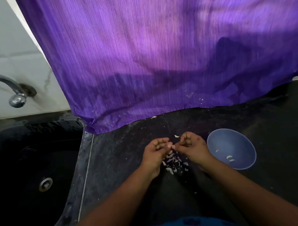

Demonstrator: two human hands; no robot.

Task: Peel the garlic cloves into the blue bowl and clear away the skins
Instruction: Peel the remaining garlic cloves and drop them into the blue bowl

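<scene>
My left hand (155, 153) and my right hand (192, 145) meet over the dark counter, fingers curled, pinching a small pale garlic clove (170, 145) between their fingertips. Below the hands lies a heap of garlic skins (175, 162) with a clove or two among them. One loose clove (176, 136) rests just beyond the fingers. The blue bowl (239, 138) stands right of my right hand, almost touching the wrist, with three peeled cloves (229, 157) inside.
A black sink (32, 180) with a metal drain lies to the left, a chrome tap (17, 99) above it. A purple curtain (157, 56) hangs down onto the counter's back edge. Small skin flecks dot the dark counter (275, 136).
</scene>
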